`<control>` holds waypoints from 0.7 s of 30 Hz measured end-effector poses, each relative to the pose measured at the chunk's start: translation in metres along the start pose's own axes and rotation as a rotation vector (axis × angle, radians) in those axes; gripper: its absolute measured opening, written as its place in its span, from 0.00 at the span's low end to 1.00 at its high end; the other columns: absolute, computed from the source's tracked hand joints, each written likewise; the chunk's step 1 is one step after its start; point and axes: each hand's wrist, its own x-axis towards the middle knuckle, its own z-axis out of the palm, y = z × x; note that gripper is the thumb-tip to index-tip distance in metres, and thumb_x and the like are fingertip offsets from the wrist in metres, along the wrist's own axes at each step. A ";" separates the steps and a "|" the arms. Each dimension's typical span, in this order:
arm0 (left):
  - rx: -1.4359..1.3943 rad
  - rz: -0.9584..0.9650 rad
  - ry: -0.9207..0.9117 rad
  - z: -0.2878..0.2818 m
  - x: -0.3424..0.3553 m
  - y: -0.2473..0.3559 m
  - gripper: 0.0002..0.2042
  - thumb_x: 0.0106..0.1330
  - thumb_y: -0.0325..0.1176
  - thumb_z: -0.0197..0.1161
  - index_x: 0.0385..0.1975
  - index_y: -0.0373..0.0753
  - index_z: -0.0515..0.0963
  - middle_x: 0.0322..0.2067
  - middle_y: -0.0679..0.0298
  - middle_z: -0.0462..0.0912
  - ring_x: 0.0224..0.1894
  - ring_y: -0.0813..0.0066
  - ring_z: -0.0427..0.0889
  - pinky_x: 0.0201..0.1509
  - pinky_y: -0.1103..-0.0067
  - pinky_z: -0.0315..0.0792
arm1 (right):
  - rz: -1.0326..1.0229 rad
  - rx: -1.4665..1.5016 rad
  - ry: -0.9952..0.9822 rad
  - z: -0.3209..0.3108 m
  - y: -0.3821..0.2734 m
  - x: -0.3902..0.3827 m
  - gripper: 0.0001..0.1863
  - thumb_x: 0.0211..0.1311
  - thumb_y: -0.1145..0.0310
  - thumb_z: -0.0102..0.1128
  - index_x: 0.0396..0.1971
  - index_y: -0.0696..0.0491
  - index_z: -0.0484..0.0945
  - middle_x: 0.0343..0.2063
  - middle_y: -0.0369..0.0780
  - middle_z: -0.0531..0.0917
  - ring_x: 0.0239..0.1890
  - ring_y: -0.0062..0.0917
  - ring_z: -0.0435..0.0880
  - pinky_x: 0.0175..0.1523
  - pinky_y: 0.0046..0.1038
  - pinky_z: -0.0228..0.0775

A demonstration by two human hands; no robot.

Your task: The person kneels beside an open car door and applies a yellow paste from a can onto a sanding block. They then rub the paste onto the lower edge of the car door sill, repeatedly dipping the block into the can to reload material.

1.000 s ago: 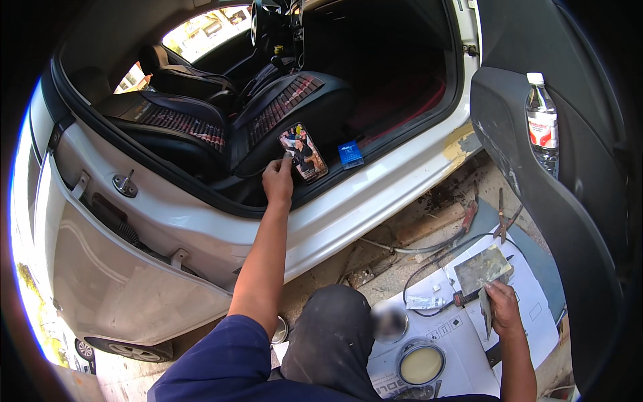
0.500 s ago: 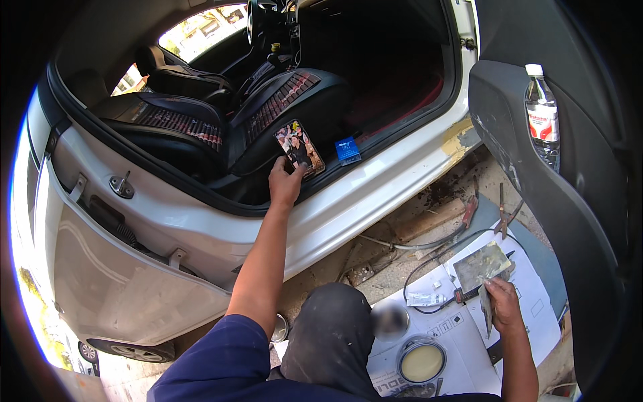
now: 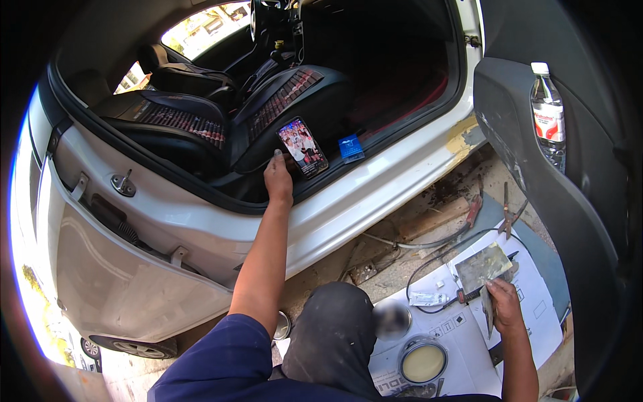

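Note:
A phone (image 3: 302, 145) showing a colourful picture leans on the inner sill of the white car's doorway, beside a small blue pack (image 3: 350, 148). My left hand (image 3: 278, 177) is just left of the phone, one finger extended and the others partly curled, gripping nothing visible. My right hand (image 3: 506, 305) is closed on a grey flat spreader (image 3: 487, 313). It is beside a smeared square plate (image 3: 481, 266) on cardboard (image 3: 455, 355), near a white tube (image 3: 426, 299). A tin of pale paste (image 3: 422, 361) and a blurred round container (image 3: 392, 319) lie lower left of it.
The car sill (image 3: 355, 201) has a yellowish patch at its right. The black door panel (image 3: 589, 268) holds a plastic bottle (image 3: 547, 118). Clamps (image 3: 506, 221), cables and a wood block (image 3: 433, 220) lie below the sill. My dark-clad knee (image 3: 328, 328) is between my arms.
My left hand's finger has moved left off the phone's screen, and the picture on the screen has changed. My right hand has stayed nearly still with the spreader in it.

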 end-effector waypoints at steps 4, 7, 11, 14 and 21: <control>0.021 0.046 -0.045 -0.003 0.001 -0.004 0.23 0.86 0.49 0.57 0.47 0.30 0.85 0.38 0.64 0.89 0.40 0.76 0.83 0.51 0.76 0.76 | -0.007 0.025 0.005 0.000 0.003 0.001 0.10 0.76 0.70 0.61 0.38 0.59 0.86 0.35 0.35 0.87 0.39 0.18 0.82 0.49 0.25 0.73; 0.033 0.082 -0.091 -0.010 0.004 -0.012 0.20 0.84 0.45 0.61 0.47 0.30 0.86 0.36 0.67 0.87 0.39 0.80 0.81 0.48 0.79 0.74 | -0.013 0.015 0.021 0.005 0.000 0.000 0.09 0.76 0.70 0.61 0.39 0.59 0.87 0.35 0.35 0.87 0.39 0.18 0.82 0.49 0.25 0.74; 0.093 0.123 -0.051 -0.009 0.002 -0.011 0.16 0.82 0.41 0.64 0.47 0.30 0.85 0.38 0.65 0.88 0.42 0.79 0.82 0.51 0.78 0.75 | -0.026 0.026 -0.010 0.007 -0.005 -0.002 0.10 0.76 0.71 0.61 0.39 0.60 0.87 0.36 0.36 0.88 0.37 0.18 0.83 0.47 0.24 0.75; 0.090 0.223 0.170 -0.005 -0.010 -0.002 0.13 0.81 0.37 0.66 0.50 0.31 0.83 0.42 0.63 0.87 0.44 0.76 0.83 0.55 0.77 0.77 | -0.028 0.015 -0.017 0.012 -0.006 -0.004 0.10 0.76 0.71 0.61 0.39 0.60 0.87 0.36 0.35 0.88 0.36 0.17 0.82 0.46 0.24 0.75; 0.086 0.386 -0.060 0.040 -0.116 0.105 0.10 0.80 0.28 0.63 0.55 0.35 0.83 0.49 0.62 0.86 0.50 0.74 0.83 0.58 0.76 0.78 | -0.064 -0.184 -0.047 0.012 -0.004 -0.008 0.11 0.73 0.69 0.64 0.33 0.60 0.87 0.29 0.33 0.85 0.33 0.16 0.78 0.41 0.24 0.71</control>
